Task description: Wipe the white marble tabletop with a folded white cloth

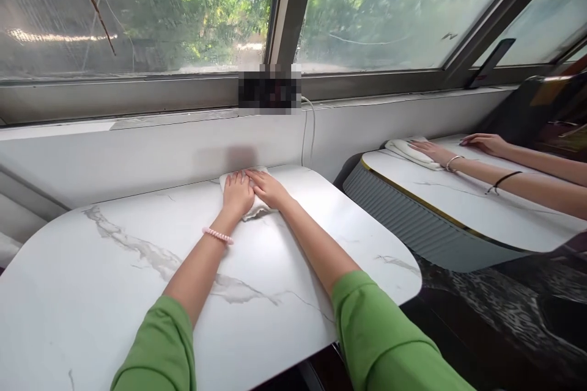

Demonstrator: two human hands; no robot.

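My left hand (238, 193) and my right hand (269, 188) lie flat side by side, fingers stretched out, pressing on a white cloth (255, 211) at the far edge of a white marble table (114, 269). The cloth is mostly hidden under both palms; only its edges show. A pink beaded band sits on my left wrist. Both arms wear green sleeves.
A white wall and window sill (137, 134) run behind the table, with a white cable (312, 128) hanging down. To the right, another person's two hands (433, 149) rest on a white cloth (403, 148) on a second marble table (458, 201). A dark floor gap lies between the tables.
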